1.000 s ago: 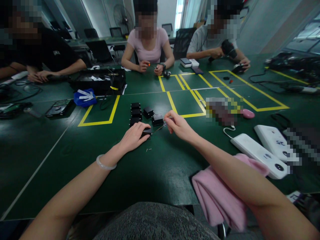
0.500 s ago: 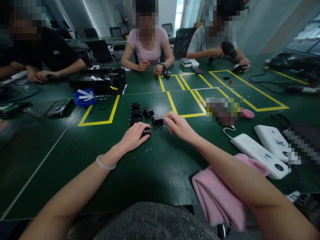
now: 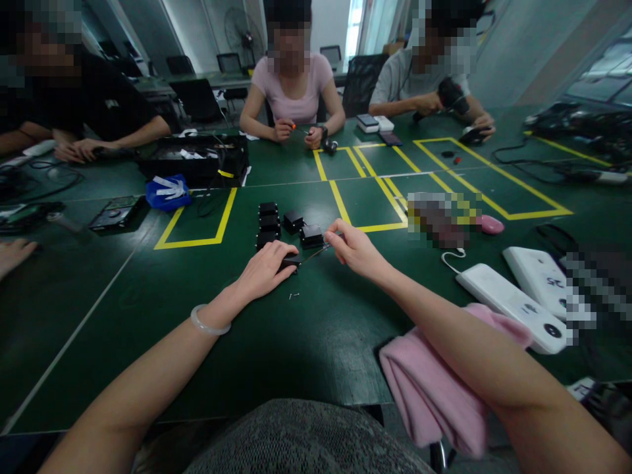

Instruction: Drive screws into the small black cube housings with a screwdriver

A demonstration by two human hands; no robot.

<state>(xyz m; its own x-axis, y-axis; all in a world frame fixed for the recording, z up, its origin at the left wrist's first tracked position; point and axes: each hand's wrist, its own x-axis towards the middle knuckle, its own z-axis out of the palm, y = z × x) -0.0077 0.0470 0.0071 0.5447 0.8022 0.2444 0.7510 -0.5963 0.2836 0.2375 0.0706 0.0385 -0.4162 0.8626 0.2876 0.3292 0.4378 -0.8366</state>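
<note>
My left hand [image 3: 264, 270] is closed around a small black box-shaped part [image 3: 290, 262] and presses it to the green table. My right hand [image 3: 353, 247] pinches a screwdriver, its handle mostly hidden by my fingers. The thin screwdriver shaft [image 3: 314, 255] slants down to the left, its tip at the right end of the held part. Just beyond my hands are several similar black boxes [image 3: 269, 224], some in a column, with one [image 3: 311, 235] close to my right fingertips. Two tiny screws [image 3: 294, 295] lie on the table nearer to me.
Right of my arm lie a pink cloth [image 3: 429, 388], white power banks [image 3: 513, 306] and a pink mouse [image 3: 490, 224]. A black bin [image 3: 197, 158], a blue bag [image 3: 168, 192] and a hard drive [image 3: 116, 214] stand left. Co-workers sit across; another person's hand [image 3: 14, 255] rests at far left.
My hands, the held part and the screwdriver stay almost in place. At the far left, another person's hand has come further into view.
</note>
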